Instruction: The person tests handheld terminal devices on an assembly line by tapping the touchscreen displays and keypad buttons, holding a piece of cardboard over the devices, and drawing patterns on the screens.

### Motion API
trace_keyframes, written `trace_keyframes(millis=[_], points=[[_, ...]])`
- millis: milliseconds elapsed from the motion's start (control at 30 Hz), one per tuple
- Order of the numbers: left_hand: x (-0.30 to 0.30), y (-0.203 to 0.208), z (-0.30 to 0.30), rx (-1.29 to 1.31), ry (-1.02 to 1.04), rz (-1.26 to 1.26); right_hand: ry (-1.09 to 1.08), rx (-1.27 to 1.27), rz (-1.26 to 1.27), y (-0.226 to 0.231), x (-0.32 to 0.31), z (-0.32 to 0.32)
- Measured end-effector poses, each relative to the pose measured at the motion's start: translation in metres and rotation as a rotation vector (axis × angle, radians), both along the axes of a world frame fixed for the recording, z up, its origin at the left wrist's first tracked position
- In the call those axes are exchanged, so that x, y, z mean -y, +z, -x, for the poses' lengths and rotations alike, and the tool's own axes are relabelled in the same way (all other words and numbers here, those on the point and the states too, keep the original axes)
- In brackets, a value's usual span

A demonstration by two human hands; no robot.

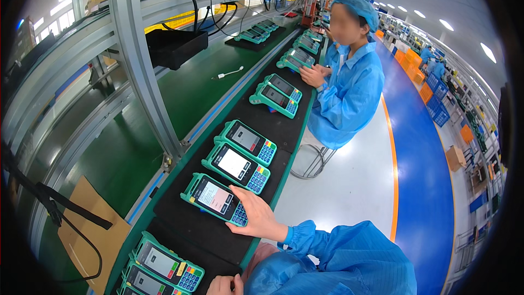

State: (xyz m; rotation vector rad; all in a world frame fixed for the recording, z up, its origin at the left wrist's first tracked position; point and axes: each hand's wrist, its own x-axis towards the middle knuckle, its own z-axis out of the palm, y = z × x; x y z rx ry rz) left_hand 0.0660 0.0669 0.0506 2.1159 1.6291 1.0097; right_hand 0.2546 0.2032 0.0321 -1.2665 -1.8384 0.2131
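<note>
My right hand (pixel 255 214) is closed around the keypad end of a card payment terminal (pixel 208 194). Its thumb is at the near edge and a finger reaches the far edge beside the lit screen. This terminal has a green casing and lies on the black mat (pixel 188 228). My left hand (pixel 224 285) is at the bottom edge with its fingers curled, partly cut off; whatever it may hold is hidden. To its left, a second payment terminal (pixel 164 262) lies in a green casing. Just beyond my right hand lies another terminal (pixel 234 165) with a white screen.
More terminals (pixel 277 95) line the bench away from me. A co-worker (pixel 349 84) in a blue smock and cap sits at the far right side. A metal post (pixel 136 54), black tray (pixel 177 46), cardboard sheet (pixel 90 235) and hanging cables stand along the left.
</note>
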Motion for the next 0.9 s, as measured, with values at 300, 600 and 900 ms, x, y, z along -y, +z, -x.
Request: trace_keyframes(millis=[300,600,900], points=[[-0.0005,-0.0004,0.0002,0.002,-0.004,-0.015,-0.002,0.029,0.007,0.0003,0.0008,-0.0001],[-0.0007,0.0006,-0.0004,0.003,-0.007,-0.016,-0.02,0.015,-0.015,-0.001,0.0002,-0.0001],[-0.0004,0.0016,-0.0006,0.005,0.007,-0.013,-0.012,0.017,0.003,-0.003,0.0,-0.0005]])
